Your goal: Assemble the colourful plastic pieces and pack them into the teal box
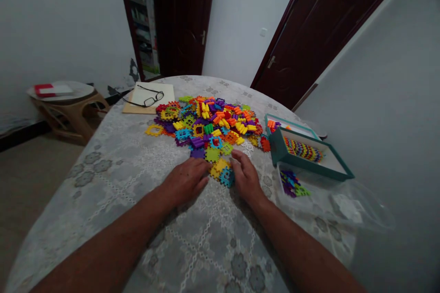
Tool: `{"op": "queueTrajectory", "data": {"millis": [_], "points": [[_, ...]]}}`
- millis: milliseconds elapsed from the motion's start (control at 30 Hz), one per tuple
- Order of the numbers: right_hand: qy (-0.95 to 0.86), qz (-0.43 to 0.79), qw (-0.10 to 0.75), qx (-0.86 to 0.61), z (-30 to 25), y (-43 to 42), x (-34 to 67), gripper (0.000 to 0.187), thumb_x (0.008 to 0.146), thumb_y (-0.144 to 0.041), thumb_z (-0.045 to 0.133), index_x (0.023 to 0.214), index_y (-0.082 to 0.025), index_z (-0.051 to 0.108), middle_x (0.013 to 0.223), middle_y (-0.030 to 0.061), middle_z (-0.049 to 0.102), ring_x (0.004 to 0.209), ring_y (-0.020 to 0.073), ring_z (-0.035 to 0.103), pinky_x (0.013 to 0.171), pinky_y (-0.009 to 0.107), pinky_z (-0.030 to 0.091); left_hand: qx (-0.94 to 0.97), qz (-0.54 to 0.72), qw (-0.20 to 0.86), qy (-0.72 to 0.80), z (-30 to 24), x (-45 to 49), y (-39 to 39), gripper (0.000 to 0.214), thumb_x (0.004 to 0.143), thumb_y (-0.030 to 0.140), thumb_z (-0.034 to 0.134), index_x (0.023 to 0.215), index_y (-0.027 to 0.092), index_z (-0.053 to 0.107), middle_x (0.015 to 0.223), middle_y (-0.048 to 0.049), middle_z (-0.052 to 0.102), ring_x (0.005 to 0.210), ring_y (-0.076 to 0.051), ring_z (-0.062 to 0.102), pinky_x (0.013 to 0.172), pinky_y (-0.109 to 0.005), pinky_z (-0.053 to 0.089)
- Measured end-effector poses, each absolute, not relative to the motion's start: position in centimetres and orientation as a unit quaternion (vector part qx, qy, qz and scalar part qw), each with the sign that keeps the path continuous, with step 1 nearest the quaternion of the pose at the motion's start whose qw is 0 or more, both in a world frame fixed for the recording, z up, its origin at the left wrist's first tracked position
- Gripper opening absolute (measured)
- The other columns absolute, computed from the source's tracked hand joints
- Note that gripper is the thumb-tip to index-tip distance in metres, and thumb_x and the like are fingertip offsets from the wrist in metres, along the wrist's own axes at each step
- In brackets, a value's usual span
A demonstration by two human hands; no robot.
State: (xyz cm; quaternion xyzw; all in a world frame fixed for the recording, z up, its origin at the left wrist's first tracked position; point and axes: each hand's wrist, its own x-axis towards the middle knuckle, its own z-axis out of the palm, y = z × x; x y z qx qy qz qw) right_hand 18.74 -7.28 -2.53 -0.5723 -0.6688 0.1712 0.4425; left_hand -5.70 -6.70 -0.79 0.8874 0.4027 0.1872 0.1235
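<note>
A heap of small plastic interlocking blocks (209,121) in many colours lies in the middle of a round table (137,183) with a lace cloth. At the heap's near edge sits a small joined cluster of yellow and blue blocks (222,171). My left hand (187,181) rests palm down just left of the cluster, fingers curled against it. My right hand (245,176) is on its right side, fingers pressed to the blue piece. Both hands appear to grip the cluster between them.
A teal box (309,155) with a striped block row stands at the right, its lid (285,123) behind it. A clear plastic bag (343,206) with a few blocks lies beside it. Glasses (146,98) rest on a tan board at the far side. A low stool (68,105) stands left.
</note>
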Motion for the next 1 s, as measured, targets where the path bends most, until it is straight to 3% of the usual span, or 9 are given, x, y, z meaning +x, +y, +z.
{"op": "queueTrajectory", "data": {"millis": [233,500,700,800,1000], "points": [[-0.772,0.104,0.302,-0.549,-1.3,-10.1,19.4,0.029,0.093,-0.029,0.069,0.121,-0.021,0.068,0.122,0.0145,0.069,0.122,0.0344,0.061,0.111,0.057,0.049,0.889,0.178,0.132,0.400,-0.6,-5.6,-6.8,0.036,0.102,0.030,0.060,0.136,0.022,0.063,0.135,-0.0124,0.071,0.122,-0.031,0.063,0.105,-0.048,0.054],[-0.752,0.202,0.337,-0.529,-1.4,-10.1,19.4,0.023,0.095,-0.022,0.064,0.117,-0.026,0.064,0.115,0.0087,0.065,0.105,0.0260,0.066,0.095,0.043,0.056,0.880,0.171,0.160,0.413,-0.2,-5.1,-6.5,0.035,0.105,0.041,0.059,0.133,0.021,0.065,0.132,-0.0126,0.072,0.123,-0.030,0.066,0.106,-0.047,0.054],[-0.761,0.258,0.339,-0.489,-0.3,-10.1,19.2,0.014,0.093,-0.017,0.066,0.104,-0.025,0.063,0.103,0.0039,0.064,0.094,0.0216,0.064,0.085,0.035,0.054,0.844,0.192,0.226,0.446,0.1,-5.3,-6.3,0.048,0.102,0.042,0.062,0.147,0.027,0.057,0.127,-0.0089,0.074,0.113,-0.025,0.070,0.102,-0.041,0.055],[-0.795,0.256,0.329,-0.441,-0.1,-10.2,19.0,0.011,0.098,-0.019,0.064,0.107,-0.025,0.064,0.104,0.0047,0.065,0.095,0.0211,0.064,0.085,0.034,0.054,0.841,0.200,0.251,0.436,0.4,-5.5,-6.3,0.041,0.101,0.039,0.062,0.141,0.027,0.061,0.122,-0.0078,0.074,0.106,-0.023,0.070,0.095,-0.037,0.055],[-0.809,0.238,0.342,-0.415,-0.3,-10.2,18.7,0.017,0.102,-0.019,0.061,0.116,-0.027,0.064,0.114,0.0071,0.065,0.108,0.0229,0.066,0.095,0.037,0.057,0.821,0.203,0.331,0.419,1.7,-5.6,-6.7,0.019,0.098,0.031,0.061,0.114,0.024,0.067,0.093,-0.0024,0.073,0.082,-0.019,0.066,0.077,-0.031,0.050]]}}
